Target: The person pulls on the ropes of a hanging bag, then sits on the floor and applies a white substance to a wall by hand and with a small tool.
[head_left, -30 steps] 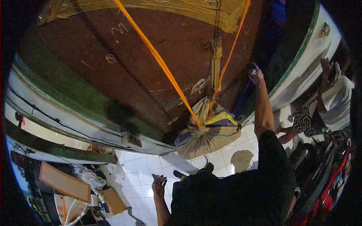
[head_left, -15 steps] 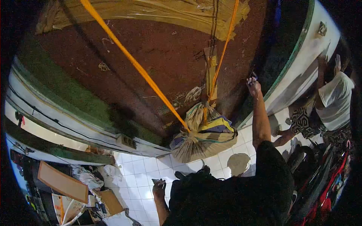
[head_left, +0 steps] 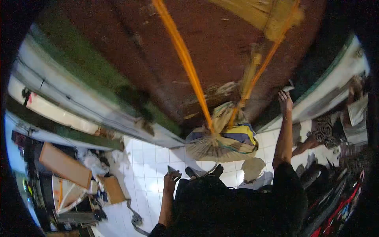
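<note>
My right hand (head_left: 286, 101) is raised at the right edge of the reddish-brown wall panel (head_left: 233, 47), closed on a small flat pale scraper-like tool (head_left: 289, 88). That tool is at or close to the dark green strip; whether it touches cannot be seen. Lower down, my left hand (head_left: 172, 181) is beside my body, its fingers around a small grey flat blade-like piece (head_left: 171, 169). Between the hands, a tied beige sack (head_left: 203, 149) with yellow and purple cloth sits against the panel. Two orange straps (head_left: 185, 59) run from it upward.
Another person in a white shirt (head_left: 358, 122) stands at the right wall. White floor tiles (head_left: 140, 154) lie below, with a round beige object (head_left: 253, 169). At left are a framed board (head_left: 65, 165), a carton (head_left: 113, 190) and a cord (head_left: 135, 218); dark clutter (head_left: 335, 197) fills the lower right.
The view has shifted, so the sack and straps appear farther right. My right hand now shows its back, with the pale face of its tool visible. Both hands keep hold of their pieces.
</note>
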`<state>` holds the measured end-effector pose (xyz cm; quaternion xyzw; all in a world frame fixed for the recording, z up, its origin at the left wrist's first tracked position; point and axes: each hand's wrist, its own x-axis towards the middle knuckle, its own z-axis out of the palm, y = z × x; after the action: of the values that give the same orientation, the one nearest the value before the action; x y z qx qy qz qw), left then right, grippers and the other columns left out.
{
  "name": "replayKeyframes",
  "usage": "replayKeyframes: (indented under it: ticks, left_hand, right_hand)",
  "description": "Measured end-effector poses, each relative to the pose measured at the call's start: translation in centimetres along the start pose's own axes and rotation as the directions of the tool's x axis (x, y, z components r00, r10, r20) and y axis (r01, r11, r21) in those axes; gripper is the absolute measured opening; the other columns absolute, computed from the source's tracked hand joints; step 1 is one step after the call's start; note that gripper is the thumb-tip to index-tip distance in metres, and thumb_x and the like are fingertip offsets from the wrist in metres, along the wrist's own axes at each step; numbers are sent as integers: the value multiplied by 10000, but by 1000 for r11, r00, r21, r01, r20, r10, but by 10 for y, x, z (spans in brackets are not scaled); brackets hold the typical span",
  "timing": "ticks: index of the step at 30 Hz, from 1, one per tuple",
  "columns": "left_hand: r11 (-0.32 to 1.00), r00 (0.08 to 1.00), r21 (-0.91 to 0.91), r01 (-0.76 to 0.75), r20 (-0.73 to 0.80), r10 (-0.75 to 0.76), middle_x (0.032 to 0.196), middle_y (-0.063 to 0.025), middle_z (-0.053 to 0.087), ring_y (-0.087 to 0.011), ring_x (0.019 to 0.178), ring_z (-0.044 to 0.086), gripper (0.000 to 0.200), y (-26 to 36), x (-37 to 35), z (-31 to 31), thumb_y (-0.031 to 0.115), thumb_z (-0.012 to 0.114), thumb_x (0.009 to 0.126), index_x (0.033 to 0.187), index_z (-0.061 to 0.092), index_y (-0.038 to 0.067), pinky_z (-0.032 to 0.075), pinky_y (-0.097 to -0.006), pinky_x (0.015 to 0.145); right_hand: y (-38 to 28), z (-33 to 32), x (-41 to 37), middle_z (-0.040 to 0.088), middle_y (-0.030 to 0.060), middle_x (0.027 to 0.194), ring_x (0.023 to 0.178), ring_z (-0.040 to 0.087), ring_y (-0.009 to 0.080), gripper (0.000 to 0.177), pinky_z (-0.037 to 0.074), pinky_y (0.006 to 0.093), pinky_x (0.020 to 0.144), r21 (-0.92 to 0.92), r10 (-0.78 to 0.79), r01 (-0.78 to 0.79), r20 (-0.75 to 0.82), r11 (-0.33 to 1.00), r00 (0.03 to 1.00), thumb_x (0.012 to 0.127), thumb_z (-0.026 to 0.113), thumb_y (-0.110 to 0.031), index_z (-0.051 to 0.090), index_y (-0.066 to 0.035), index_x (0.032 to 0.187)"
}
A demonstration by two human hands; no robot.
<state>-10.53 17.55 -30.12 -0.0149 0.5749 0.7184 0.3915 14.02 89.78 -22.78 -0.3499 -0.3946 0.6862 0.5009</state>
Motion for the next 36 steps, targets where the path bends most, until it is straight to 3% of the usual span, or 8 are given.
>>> replayKeyframes:
  ticks: [7,8,17,19,20,26,33,36]
  left_hand:
    - [985,957,-46,168,-234,-174,937,-172,648,-310,806,651,289,27,-7,-22,208,512,896,1059,573,-23,554,-407,716]
    - [977,942,-29,210,-261,-210,928,-182,647,-318,803,652,296,35,-6,-24,207,500,899,1064,571,-28,558,-402,699]
    - [993,955,118,29,290,-63,925,-179,648,-309,789,667,310,6,76,-161,260,511,930,1029,580,-25,572,-440,732]
    - [987,953,160,18,295,-65,891,-154,652,-269,757,673,249,40,76,-168,198,526,931,1035,584,-20,581,-398,683]
    - [990,956,45,135,256,-142,891,-149,655,-253,755,675,245,47,79,-183,194,528,930,1038,587,-18,580,-374,664]
    - [905,915,415,93,322,-242,1083,-177,622,-252,903,661,404,132,77,-226,259,498,940,1205,518,-45,583,-364,733]
    - [958,927,282,-52,370,-58,942,-42,616,-134,854,603,457,161,29,-231,441,510,928,1088,586,19,492,-300,738]
    - [968,923,251,15,370,-110,979,-66,627,-159,864,622,427,163,20,-237,366,495,951,1158,574,1,516,-303,753]
  right_hand:
    - [278,-234,-137,628,81,883,704,615,217,301,523,352,604,-489,257,-397,-330,777,909,908,546,-296,600,-47,1069]
    - [337,-270,-195,628,97,858,694,615,217,282,525,359,626,64,324,-318,-174,946,930,888,578,-275,600,-53,1061]
    - [375,-51,-562,667,130,971,760,677,265,414,532,391,602,-377,845,-763,132,526,518,831,640,-373,600,-33,1064]
    - [379,47,-573,654,142,1007,695,659,249,289,536,397,587,-765,385,144,466,628,797,845,622,-261,610,-44,1035]
    - [388,79,-581,651,147,1013,685,651,248,286,537,396,597,-587,78,747,799,311,596,849,615,-273,617,-44,1021]
    - [262,386,-658,624,102,1032,1004,579,190,313,470,337,861,-281,307,-166,593,945,744,868,640,-206,563,-19,1106]
    - [271,478,-699,485,232,1085,1017,530,369,322,409,450,894,-552,-69,669,744,497,664,940,475,-210,474,12,1172]
    - [276,477,-706,475,212,1146,1084,502,327,353,401,403,932,-633,62,444,614,633,787,958,482,-181,421,28,1236]
